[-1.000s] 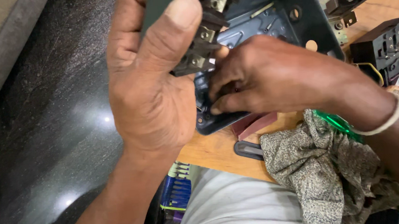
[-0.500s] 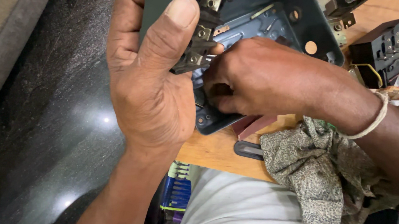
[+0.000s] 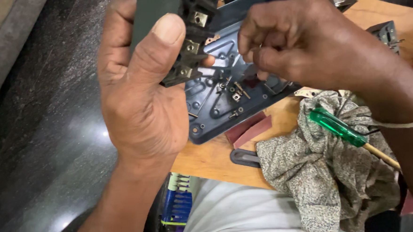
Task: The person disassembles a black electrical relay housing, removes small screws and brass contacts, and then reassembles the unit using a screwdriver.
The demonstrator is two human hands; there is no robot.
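Blue-grey metal box (image 3: 224, 89), terminals exposed

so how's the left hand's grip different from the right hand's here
The left hand wraps the dark switch panel, thumb pressed flat across its black terminal blocks; the right hand holds no panel, its fingers pinched together over the panel's blue inside. The left shows its palm side to the camera, the right its back. Both are bare and work on the same panel.
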